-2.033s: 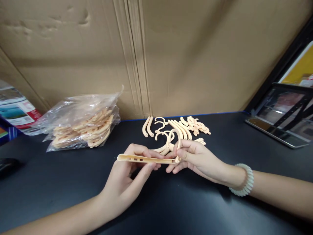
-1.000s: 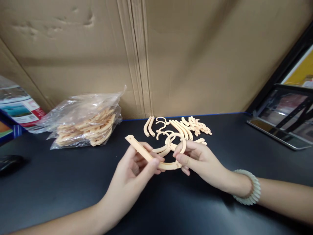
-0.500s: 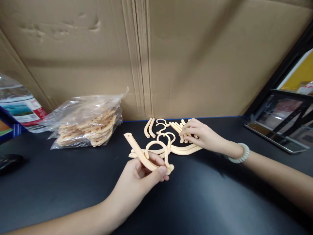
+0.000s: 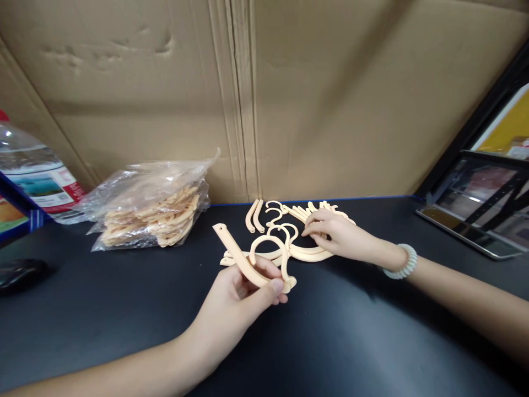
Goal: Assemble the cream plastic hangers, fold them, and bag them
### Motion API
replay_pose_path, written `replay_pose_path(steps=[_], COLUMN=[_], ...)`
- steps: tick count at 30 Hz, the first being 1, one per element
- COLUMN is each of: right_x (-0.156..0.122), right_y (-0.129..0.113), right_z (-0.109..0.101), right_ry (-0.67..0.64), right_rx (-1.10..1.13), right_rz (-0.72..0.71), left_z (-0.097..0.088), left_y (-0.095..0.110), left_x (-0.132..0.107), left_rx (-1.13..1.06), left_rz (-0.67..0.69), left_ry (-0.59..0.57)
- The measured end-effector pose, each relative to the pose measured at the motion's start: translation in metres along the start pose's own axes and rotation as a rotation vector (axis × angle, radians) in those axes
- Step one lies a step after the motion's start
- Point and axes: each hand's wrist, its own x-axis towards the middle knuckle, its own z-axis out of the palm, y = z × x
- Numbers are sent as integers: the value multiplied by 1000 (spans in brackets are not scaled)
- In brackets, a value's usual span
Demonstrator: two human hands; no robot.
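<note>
Pinched between the thumb and fingers of my left hand (image 4: pixel 252 300) is a partial clothes hanger (image 4: pixel 237 255), a peach plastic arm joined to a curved hook. It is held above the table, arm end pointing up and left. My right hand (image 4: pixel 336 231) reaches over a row of loose hanger arms (image 4: pixel 295 213), its bent fingers slightly apart among them; the fingertips partly cover the pieces. Between the hands lie joined hangers (image 4: pixel 312 253) with their hooks upward. Two loose arms (image 4: pixel 254 216) and some hooks (image 4: pixel 273 208) rest behind them.
A clear plastic bag (image 4: pixel 149 204) full of peach hanger pieces sits at left. Beyond it stands a large water bottle (image 4: pixel 39 176). A black mouse (image 4: pixel 20 275) lies at the left edge, a dark-framed stand (image 4: pixel 475 204) at right. Cardboard (image 4: pixel 372 110) walls the table's back.
My right hand has shifted slightly left and lower over the loose hanger arms, uncovering some pieces behind it. My left hand keeps its hold on the partial hanger. The view has shifted a little.
</note>
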Motion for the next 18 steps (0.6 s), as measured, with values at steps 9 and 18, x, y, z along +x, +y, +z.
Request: replay_pose_path(steps=[9,18], right_x=[2,6], right_y=[4,5], right_z=[4,4], right_ry=[46,60], right_rx=[8,60], right_rz=[42,52], left_z=[-1,1], left_y=[-2,0], left_x=[-2,0], left_rx=[31,22], left_rz=[-3,-19], left_ry=[3,-2])
